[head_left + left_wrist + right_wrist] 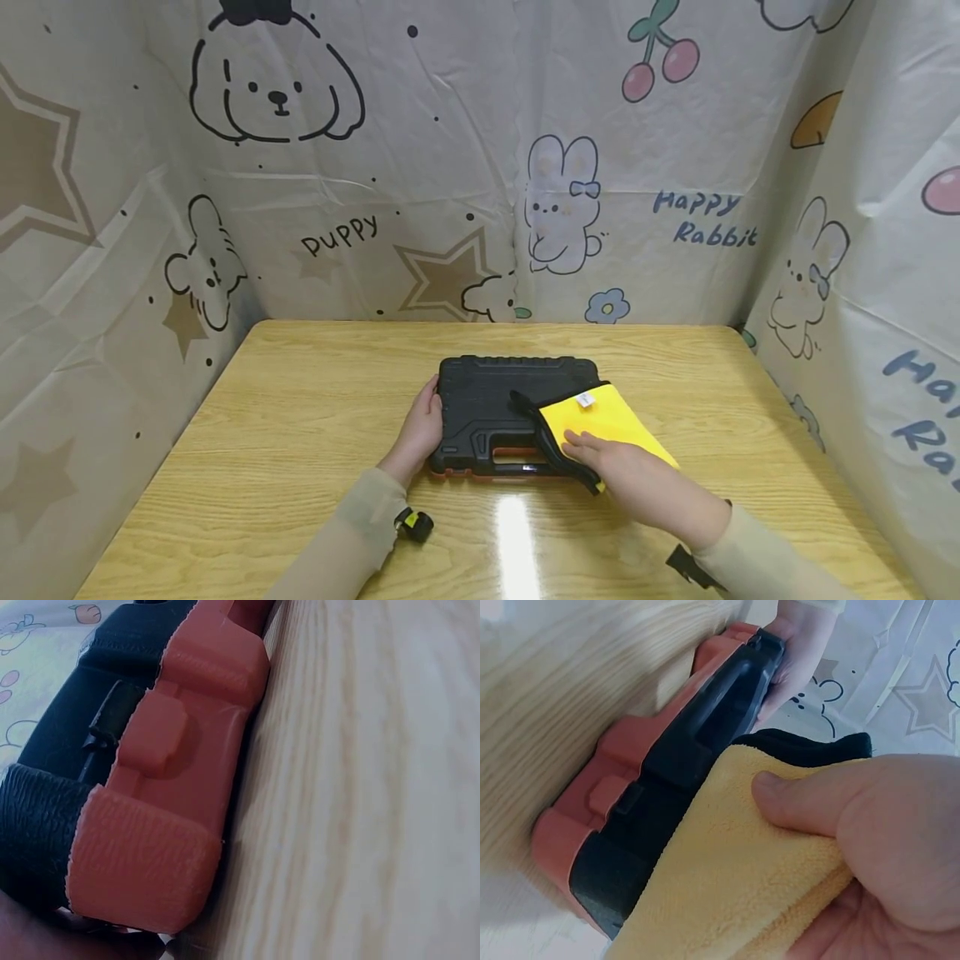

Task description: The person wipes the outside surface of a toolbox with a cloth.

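Note:
A black plastic tool case (487, 392) with an orange-red lower half (150, 855) lies flat on the table, its handle side toward me. My left hand (418, 429) holds the case by its left side. A yellow cloth (611, 417) with a dark edge and a small white tag is draped over the right part of the case. My right hand (630, 475) grips this cloth; in the right wrist view the thumb (787, 799) presses on its top while the other fingers are partly hidden below. Along the case's front, a latch (611, 795) shows.
The wooden table (315, 400) extends around the case on all sides. Behind it and at both sides hangs a pale printed curtain (450, 167) with puppies, rabbits and stars. A bright light reflection lies on the table in front of the case.

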Demonstrator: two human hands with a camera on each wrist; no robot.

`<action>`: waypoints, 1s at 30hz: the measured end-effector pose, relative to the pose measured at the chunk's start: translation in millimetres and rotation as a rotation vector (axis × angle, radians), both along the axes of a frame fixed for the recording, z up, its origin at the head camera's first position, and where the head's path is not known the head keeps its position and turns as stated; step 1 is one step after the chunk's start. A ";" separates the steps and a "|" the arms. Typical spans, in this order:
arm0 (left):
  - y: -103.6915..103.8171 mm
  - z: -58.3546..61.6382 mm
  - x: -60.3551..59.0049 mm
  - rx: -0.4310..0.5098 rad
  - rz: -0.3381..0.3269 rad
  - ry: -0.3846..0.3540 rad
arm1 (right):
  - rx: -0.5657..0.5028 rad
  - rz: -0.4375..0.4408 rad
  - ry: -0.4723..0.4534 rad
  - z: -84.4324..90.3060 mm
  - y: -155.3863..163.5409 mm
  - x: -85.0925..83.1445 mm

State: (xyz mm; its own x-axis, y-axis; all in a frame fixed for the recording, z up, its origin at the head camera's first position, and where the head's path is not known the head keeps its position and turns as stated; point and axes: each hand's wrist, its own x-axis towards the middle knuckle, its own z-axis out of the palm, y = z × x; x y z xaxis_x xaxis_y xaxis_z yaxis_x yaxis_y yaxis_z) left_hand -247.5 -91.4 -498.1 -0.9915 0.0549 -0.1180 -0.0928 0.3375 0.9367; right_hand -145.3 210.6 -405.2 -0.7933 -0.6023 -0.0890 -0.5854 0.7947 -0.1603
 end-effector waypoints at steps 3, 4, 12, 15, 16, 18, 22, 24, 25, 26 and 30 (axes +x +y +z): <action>-0.3 0.4 0.3 -0.012 -0.002 0.004 | -0.006 -0.013 -0.005 -0.1 -0.3 -5.0; -0.2 0.7 0.6 -0.014 -0.003 0.005 | -0.010 -0.018 -0.009 -0.1 -0.3 -7.1; 0.3 3.3 2.3 -0.008 0.003 0.007 | -0.027 -0.037 0.009 -3.7 1.7 -31.4; 0.0 4.0 2.5 -0.013 0.005 0.020 | -0.020 -0.041 0.017 -5.3 1.6 -41.1; -0.1 4.2 2.6 -0.013 0.005 0.025 | -0.018 -0.045 0.017 -5.5 1.6 -44.2; -0.2 4.4 2.8 -0.015 0.003 0.031 | -0.014 -0.053 0.016 -6.2 1.2 -50.3; 0.5 4.8 3.0 -0.017 0.004 0.024 | -0.012 -0.077 0.010 -6.9 0.9 -61.3; 0.8 4.8 3.0 -0.020 0.006 0.019 | -0.014 -0.085 0.011 -6.7 1.0 -66.3; 1.0 4.9 2.9 -0.020 0.008 0.016 | -0.017 -0.092 0.007 -6.7 1.0 -69.0; 1.0 4.9 2.9 -0.022 0.009 0.016 | -0.018 -0.096 0.006 -6.9 1.0 -71.9; 0.7 6.3 3.1 -0.025 0.009 0.018 | -0.025 -0.108 0.005 -6.7 1.1 -82.0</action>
